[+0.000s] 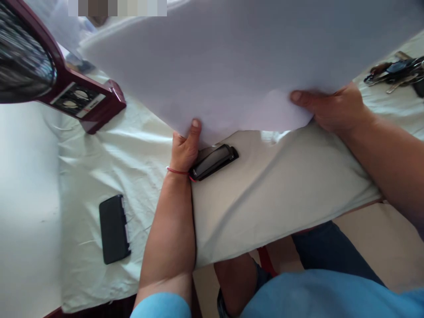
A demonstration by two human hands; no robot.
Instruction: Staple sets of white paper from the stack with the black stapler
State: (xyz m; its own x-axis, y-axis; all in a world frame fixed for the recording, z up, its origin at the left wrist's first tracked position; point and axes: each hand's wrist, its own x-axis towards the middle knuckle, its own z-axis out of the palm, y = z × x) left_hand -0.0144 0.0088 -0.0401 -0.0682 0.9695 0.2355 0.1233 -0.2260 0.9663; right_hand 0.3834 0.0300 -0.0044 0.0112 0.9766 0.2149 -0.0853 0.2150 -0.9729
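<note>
A stack of white paper sheets (225, 70) is raised over the table, spread wide across the top of the view. My left hand (187, 143) grips its lower left edge, thumb on top and fingers hidden beneath. At the lower right edge, my right hand (334, 106) holds the sheets the same way, its thumb lying flat on the paper. A black stapler (213, 162) rests on the cloth just right of my left wrist. The sheets hide the far part of the table.
A maroon fan-like appliance (89, 101) with two knobs stands at the left. A black phone (114, 229) lies near the left table edge. A bunch of keys (397, 73) is at the right. Pale, wrinkled cloth (265, 198) covers the table.
</note>
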